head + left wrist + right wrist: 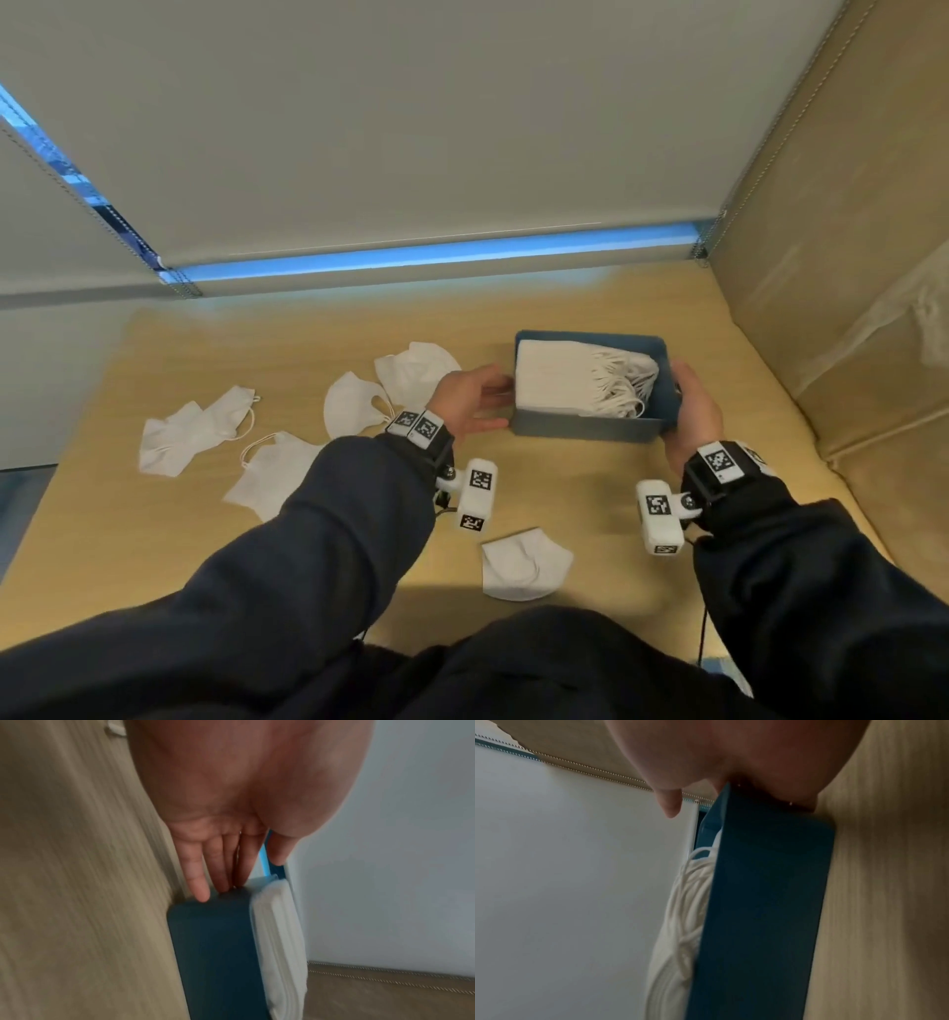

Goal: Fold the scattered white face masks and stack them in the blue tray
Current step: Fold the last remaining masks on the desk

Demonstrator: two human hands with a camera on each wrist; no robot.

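Wooden table (590, 493): five loose masks (524, 564).

The right hand (731, 750) hides its own fingers behind the blue tray (765, 902); both wrist views are blurred.

Dim; wrist views blurred, seemingly motion.

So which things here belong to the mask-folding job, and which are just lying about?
Job:
- blue tray, both hands on its sides
- stacked masks
- loose masks on the table
- left hand
- right hand

Lying about:
- cardboard wall
- roller blind
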